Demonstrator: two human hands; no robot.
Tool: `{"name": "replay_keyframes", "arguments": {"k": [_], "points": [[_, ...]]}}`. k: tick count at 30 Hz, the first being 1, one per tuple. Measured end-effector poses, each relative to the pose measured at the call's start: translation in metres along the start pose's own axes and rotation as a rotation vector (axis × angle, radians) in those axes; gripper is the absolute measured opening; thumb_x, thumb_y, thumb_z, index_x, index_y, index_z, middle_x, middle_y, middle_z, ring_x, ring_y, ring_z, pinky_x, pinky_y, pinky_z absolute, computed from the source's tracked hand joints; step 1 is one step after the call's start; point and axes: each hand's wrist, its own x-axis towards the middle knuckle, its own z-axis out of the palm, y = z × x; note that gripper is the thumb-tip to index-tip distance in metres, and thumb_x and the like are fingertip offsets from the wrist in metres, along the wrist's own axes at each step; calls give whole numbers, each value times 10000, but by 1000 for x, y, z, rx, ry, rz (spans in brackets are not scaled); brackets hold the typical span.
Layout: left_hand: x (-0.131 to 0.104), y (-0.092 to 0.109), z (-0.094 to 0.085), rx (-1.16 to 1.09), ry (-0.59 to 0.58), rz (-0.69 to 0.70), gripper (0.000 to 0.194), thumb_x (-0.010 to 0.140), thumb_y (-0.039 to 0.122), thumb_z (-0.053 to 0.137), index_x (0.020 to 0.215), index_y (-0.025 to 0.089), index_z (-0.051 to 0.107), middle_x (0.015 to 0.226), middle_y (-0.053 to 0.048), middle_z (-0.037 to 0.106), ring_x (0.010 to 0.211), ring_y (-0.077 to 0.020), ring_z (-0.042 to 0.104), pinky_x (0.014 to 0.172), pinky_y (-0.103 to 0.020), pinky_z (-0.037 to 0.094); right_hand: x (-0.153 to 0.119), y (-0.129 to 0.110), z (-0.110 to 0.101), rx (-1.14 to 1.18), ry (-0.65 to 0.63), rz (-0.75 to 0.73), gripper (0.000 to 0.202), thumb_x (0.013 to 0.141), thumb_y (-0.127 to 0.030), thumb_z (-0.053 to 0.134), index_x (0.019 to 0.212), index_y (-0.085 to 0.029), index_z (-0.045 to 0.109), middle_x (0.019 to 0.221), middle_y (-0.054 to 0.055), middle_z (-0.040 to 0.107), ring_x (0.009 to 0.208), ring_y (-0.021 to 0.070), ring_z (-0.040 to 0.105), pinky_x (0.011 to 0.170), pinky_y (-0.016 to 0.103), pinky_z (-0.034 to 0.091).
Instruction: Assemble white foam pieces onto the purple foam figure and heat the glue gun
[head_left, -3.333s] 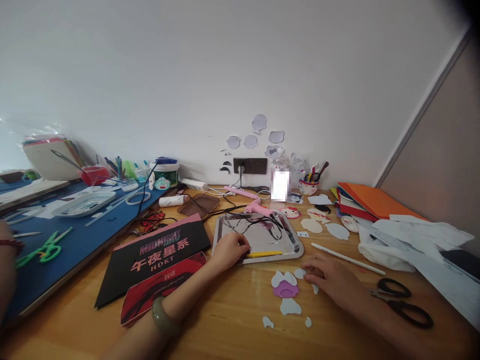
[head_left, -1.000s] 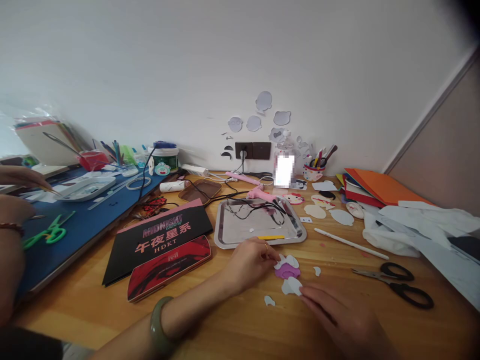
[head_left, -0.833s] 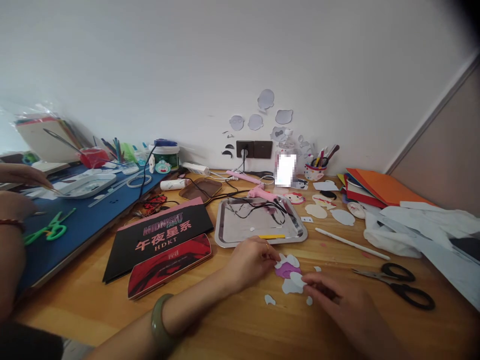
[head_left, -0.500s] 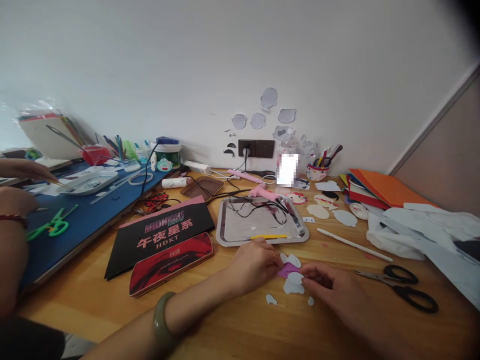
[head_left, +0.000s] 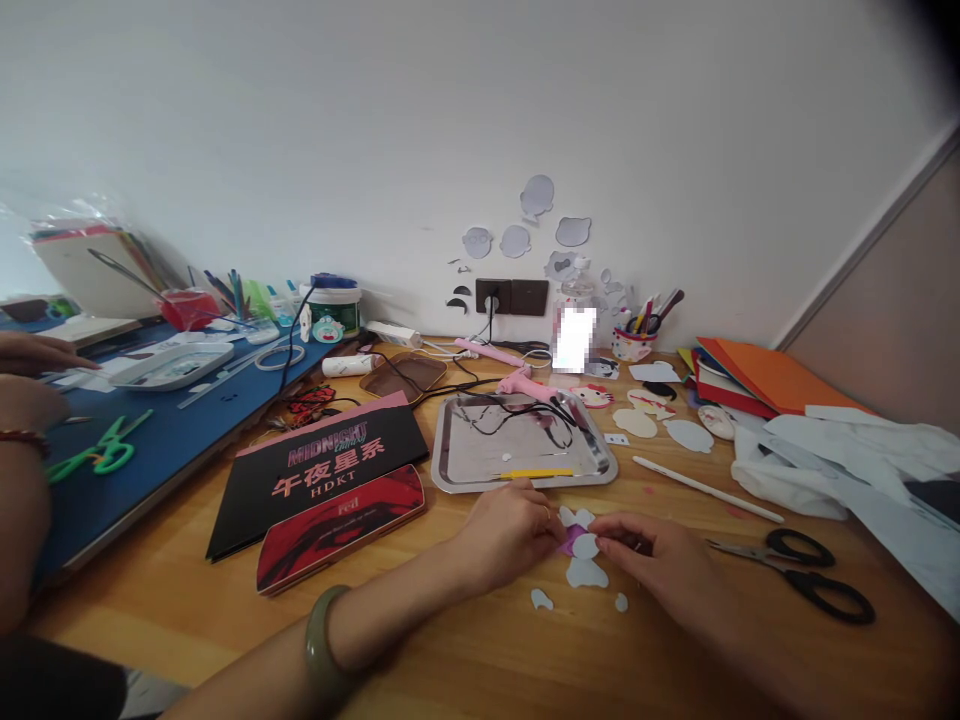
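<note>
Close to the front of the wooden table, my left hand (head_left: 510, 535) has its fingers closed at the left edge of a small purple piece (head_left: 571, 540), possibly paper. My right hand (head_left: 664, 560) pinches the right side of a white oval cutout (head_left: 586, 546) that overlaps the purple piece. Just above lie white rounded cutouts (head_left: 574, 517), and a wider white cutout (head_left: 587, 573) sits below the oval. Two smaller white pieces, a curved one (head_left: 541, 599) and a little oval (head_left: 621, 602), rest nearer to me. My fingers hide part of the purple piece.
A metal tray (head_left: 444, 470) with a yellow tool (head_left: 536, 473) stands behind my hands. Black-handled scissors (head_left: 814, 570) and a white stick (head_left: 705, 488) lie right. Left are a black folder (head_left: 315, 465) and a red case (head_left: 341, 525). Another person's hand (head_left: 37, 352) is far left.
My right hand has shifted slightly left and up with the white oval, which now overlaps the purple piece more and uncovers the wider cutout below. My left hand has barely moved.
</note>
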Motion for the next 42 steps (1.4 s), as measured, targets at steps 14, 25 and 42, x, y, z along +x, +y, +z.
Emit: {"name": "replay_keyframes", "arguments": {"k": [14, 25, 42], "points": [[0, 0, 1, 5, -12, -9, 122, 780, 216, 558, 815, 226, 674, 761, 8, 648, 757, -145, 529, 652, -235, 382, 3, 5, 8, 52, 30, 103, 173, 707, -313, 521, 757, -205, 647, 737, 1, 674, 704, 174, 602, 623, 254, 432], [2, 3, 3, 58, -29, 3, 129, 779, 217, 563, 807, 206, 688, 733, -16, 641, 745, -156, 526, 652, -245, 397, -2, 0, 7, 8, 51, 69, 185, 741, -303, 484, 736, -214, 646, 710, -8, 669, 681, 180, 607, 589, 258, 434], [4, 13, -3, 263, -61, 126, 286, 853, 302, 453, 690, 133, 616, 708, -42, 591, 752, -163, 490, 640, -258, 406, -18, 5, 3, -44, 26, 66, 229, 730, -310, 534, 885, -215, 673, 692, 4, 674, 643, 184, 606, 596, 266, 452]]}}
